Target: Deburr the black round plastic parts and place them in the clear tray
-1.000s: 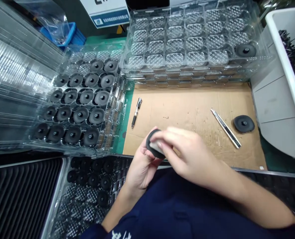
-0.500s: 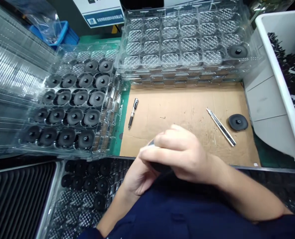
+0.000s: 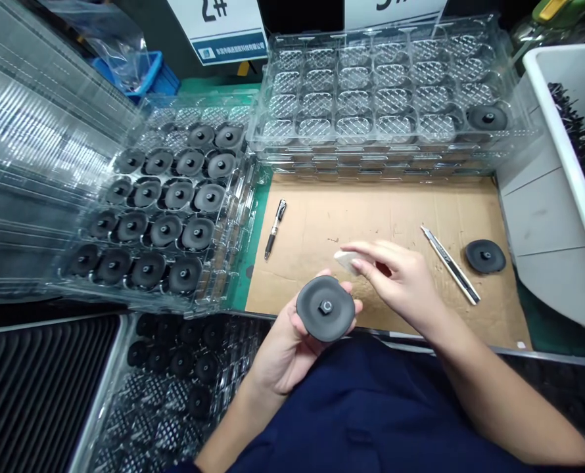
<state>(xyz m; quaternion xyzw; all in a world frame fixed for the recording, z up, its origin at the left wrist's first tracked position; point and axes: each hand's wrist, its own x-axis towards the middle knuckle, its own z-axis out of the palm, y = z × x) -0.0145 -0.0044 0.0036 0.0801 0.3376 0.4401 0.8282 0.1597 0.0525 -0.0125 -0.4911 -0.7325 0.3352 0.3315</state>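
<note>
My left hand (image 3: 285,351) holds a round black disc (image 3: 339,309) with a small raised stub at its centre, face up, near the front edge of the cardboard (image 3: 312,217). Just right of it, my right hand (image 3: 403,279) pinches a small whitish wedge-shaped piece (image 3: 349,261) between thumb and fingers, apart from the disc. I cannot make out what that piece is made of. A similar black disc (image 3: 484,256) lies on the cardboard at the right, beside a utility knife (image 3: 450,264). A pen (image 3: 275,230) lies at the left.
A clear tray (image 3: 211,263) at the left holds many such discs. Stacked clear trays (image 3: 354,135) stand at the back, one disc in the top one. On the right is a white bin (image 3: 559,151) of black parts; behind left, a blue bin (image 3: 157,79).
My hands were together over the disc. Now the right hand has moved away to the right with the whitish piece, and the disc shows face up in my left hand. The view has shifted slightly.
</note>
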